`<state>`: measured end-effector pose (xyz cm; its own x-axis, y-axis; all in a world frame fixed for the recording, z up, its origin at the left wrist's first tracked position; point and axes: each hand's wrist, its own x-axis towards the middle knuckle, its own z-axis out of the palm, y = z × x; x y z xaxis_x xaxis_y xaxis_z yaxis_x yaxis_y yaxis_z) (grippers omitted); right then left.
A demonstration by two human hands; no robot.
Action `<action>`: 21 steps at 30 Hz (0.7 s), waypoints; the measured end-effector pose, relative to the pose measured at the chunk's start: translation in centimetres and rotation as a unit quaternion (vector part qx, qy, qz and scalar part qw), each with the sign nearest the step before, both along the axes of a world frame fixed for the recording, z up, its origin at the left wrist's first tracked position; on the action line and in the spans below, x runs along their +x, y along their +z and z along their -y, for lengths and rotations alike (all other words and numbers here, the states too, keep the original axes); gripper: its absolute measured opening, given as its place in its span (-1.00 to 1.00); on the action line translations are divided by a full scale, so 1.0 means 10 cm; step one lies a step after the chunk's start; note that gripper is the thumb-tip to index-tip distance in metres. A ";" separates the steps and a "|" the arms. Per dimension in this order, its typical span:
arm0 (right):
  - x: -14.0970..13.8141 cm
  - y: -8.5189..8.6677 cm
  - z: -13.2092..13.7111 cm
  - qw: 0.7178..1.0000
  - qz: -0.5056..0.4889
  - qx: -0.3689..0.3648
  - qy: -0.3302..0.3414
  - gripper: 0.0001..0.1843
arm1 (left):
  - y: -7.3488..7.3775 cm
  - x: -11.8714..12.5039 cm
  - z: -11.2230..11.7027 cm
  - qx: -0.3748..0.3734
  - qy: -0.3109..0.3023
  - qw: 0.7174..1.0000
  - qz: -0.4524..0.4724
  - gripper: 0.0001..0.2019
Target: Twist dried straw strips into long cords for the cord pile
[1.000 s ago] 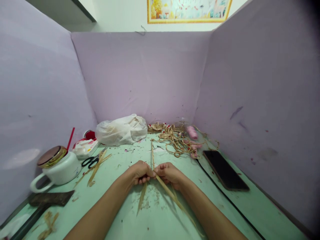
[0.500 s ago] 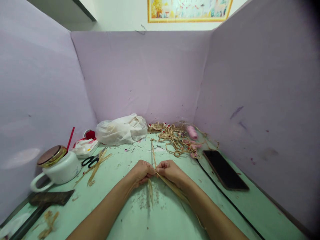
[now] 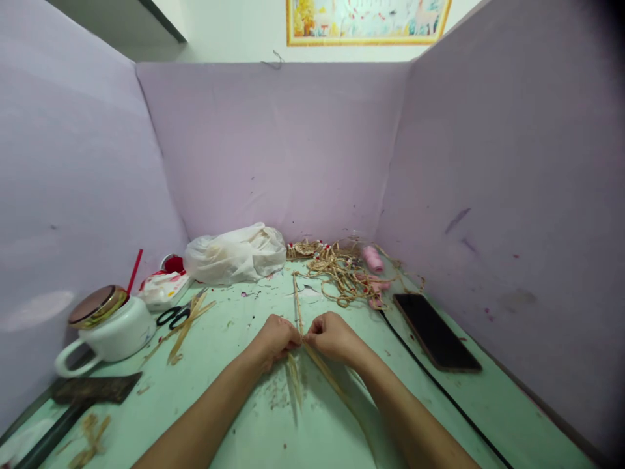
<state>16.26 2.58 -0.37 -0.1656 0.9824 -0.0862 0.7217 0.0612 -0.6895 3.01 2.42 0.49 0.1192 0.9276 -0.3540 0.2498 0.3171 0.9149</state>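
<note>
Found the straw cord (image 3: pixel 297 303) at the middle of the green table (image 3: pixel 312 443), with near end between both hands; could not tell whether resting on the surface or lifted slightly. Noted thumb and forefinger of the left hand (image 3: pixel 276 337) pinched on that near end, with remaining fingers curled under. Noted thumb and fingertips of the right hand (image 3: pixel 333 335) pinched at the same place from the opposite side; could not make out the exact strand gripped. Judged the paired pinch as meant to keep the strands tight and stop any loosening. Observed the cord's long axis running almost straight toward the back panel (image 3: pixel 278 150), with far end leaning slightly left. Could not establish any fastening there; judged the straight line a likely sign of light tension. Traced the long strand (image 3: pixel 336 387) slanting from the fingers toward near right, and the short strands (image 3: pixel 294 379) pointing nearward. Recorded scissors (image 3: pixel 184 311) at left and heaped cord (image 3: pixel 342 273) beyond the right hand, probably set aside for working room.
</note>
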 end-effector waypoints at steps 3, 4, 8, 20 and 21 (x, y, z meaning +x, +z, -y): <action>-0.06 0.09 0.10 0.999 0.027 0.022 0.018 -0.85 | -0.01 0.02 0.00 -0.013 0.037 0.999 0.003 -0.83; -0.09 0.11 0.13 0.998 0.039 0.036 0.025 -0.85 | -0.01 0.02 0.00 -0.020 0.043 0.999 0.005 -0.83; -0.19 0.12 0.22 0.992 0.080 0.083 0.048 -0.83 | -0.03 -0.04 0.01 -0.026 0.014 0.998 0.046 -0.85; 0.06 0.13 0.00 0.999 -0.035 0.033 -0.017 -0.76 | -0.13 -0.15 -0.02 0.028 -0.063 0.995 0.073 -0.86; 0.10 0.11 -0.01 0.999 -0.042 0.018 -0.028 -0.76 | -0.12 -0.16 -0.02 0.027 -0.067 0.995 0.075 -0.86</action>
<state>17.28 2.69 0.73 -0.1158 0.9925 -0.0380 0.6645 0.0489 -0.7457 1.41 2.67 -0.74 0.2915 0.9167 -0.2734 0.1462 0.2397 0.9598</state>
